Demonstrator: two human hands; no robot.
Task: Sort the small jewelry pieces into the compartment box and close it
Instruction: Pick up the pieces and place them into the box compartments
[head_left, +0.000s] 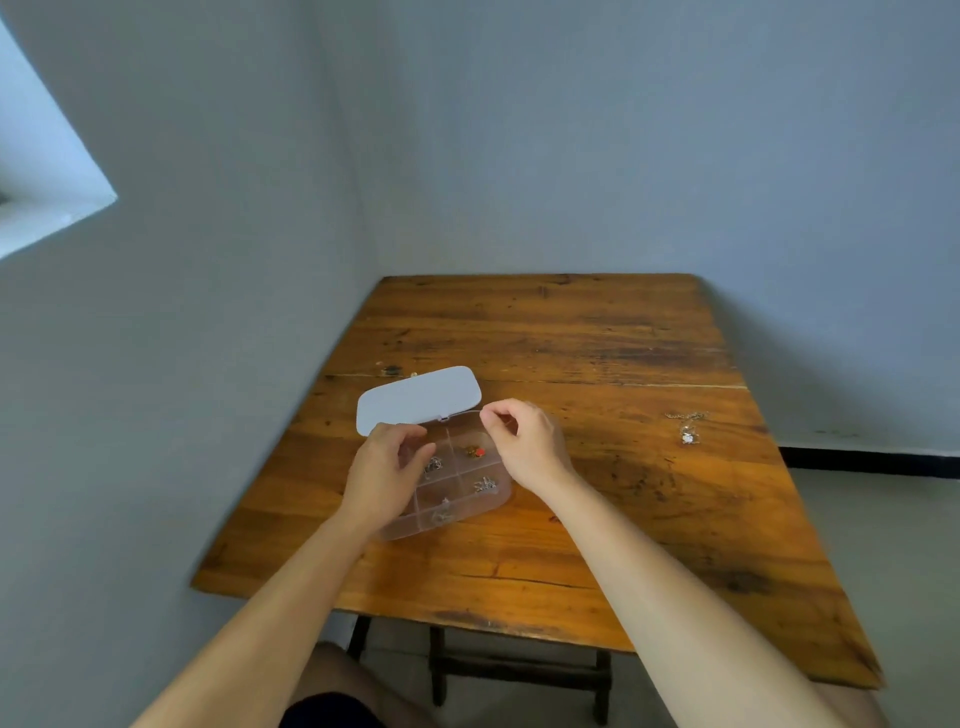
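The clear compartment box (447, 483) lies open on the surface (597, 519) with four compartments filled, a chain piece (688, 428) unsorted far right; left hand (382, 467) steadies the box, right hand's (524, 447) grip pinched, contents indiscernible.

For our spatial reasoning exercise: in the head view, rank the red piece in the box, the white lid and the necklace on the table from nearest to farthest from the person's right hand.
1. Red piece, in a compartment just left of the right hand.
2. White lid, open, beyond and left.
3. Necklace, loose on the table, far right.
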